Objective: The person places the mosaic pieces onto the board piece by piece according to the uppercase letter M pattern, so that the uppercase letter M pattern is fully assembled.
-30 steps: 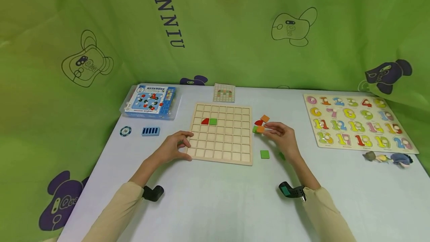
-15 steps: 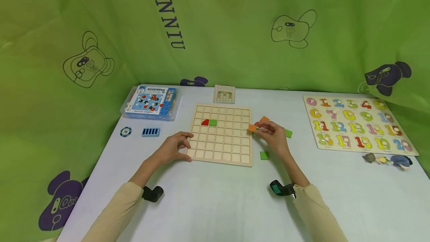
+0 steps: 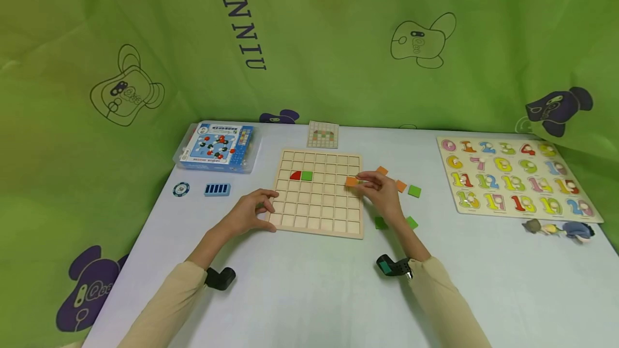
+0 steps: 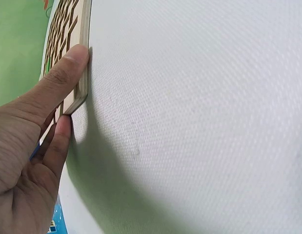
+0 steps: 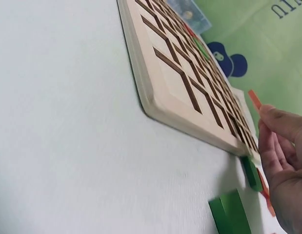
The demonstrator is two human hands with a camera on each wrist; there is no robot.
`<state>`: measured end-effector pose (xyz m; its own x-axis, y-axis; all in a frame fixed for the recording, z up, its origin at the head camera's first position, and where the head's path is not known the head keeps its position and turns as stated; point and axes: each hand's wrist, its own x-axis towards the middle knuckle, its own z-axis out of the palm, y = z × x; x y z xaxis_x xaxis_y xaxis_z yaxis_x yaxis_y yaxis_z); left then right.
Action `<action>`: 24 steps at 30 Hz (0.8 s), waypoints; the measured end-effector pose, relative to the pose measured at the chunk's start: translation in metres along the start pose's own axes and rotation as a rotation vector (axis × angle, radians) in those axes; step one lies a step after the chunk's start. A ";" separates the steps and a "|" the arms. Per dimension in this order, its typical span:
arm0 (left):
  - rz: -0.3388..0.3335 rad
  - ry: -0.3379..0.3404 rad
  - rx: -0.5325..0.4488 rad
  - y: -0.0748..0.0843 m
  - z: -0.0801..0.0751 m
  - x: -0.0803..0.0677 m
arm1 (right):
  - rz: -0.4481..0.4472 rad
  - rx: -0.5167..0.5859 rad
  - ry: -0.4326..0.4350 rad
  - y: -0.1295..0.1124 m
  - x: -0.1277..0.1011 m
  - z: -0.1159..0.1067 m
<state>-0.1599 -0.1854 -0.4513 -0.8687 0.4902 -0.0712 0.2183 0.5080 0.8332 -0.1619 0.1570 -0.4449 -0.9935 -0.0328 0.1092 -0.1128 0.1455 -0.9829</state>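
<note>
A wooden grid board (image 3: 316, 214) lies mid-table, with a red quarter-round tile (image 3: 295, 175) and a green square tile (image 3: 307, 176) side by side in its cells. My left hand (image 3: 249, 211) holds the board at its near left corner; in the left wrist view the thumb (image 4: 68, 66) rests along the front edge and a finger touches the side. Between thumb and fingers, my right hand (image 3: 382, 192) pinches an orange square tile (image 3: 351, 182) above the board's right-hand cells. The right wrist view shows this orange tile (image 5: 254, 100) edge-on, raised over the board.
Several loose tiles lie right of the board, among them an orange tile (image 3: 401, 186) and a green tile (image 3: 414, 191). A pattern card (image 3: 322, 135) sits behind the board. A boxed set (image 3: 215, 146), round chip (image 3: 181, 189), blue block (image 3: 217, 189), number puzzle (image 3: 512, 176) and small figures (image 3: 558, 227) stand around.
My right hand has carried the orange tile leftward from the loose tiles to over the board, uncovering tiles on the right. The left hand stays at the board's corner.
</note>
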 end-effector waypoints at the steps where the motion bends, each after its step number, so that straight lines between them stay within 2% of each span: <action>1: -0.001 0.001 0.001 0.000 0.000 0.000 | -0.001 -0.002 -0.002 0.000 0.001 0.002; 8: -0.008 0.003 0.008 0.000 0.000 0.000 | -0.033 0.022 0.006 0.021 0.012 0.013; 14: 0.006 0.005 0.006 -0.002 0.000 0.000 | -0.030 0.014 0.009 0.026 0.021 0.025; 21: 0.011 0.007 0.005 -0.004 0.000 0.000 | -0.042 -0.063 0.005 0.027 0.029 0.040; 24: 0.008 0.008 0.004 -0.003 0.000 0.000 | -0.083 -0.106 0.010 0.027 0.030 0.046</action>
<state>-0.1607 -0.1872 -0.4542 -0.8704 0.4886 -0.0608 0.2266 0.5072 0.8315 -0.1944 0.1142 -0.4747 -0.9806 -0.0390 0.1920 -0.1956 0.2459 -0.9493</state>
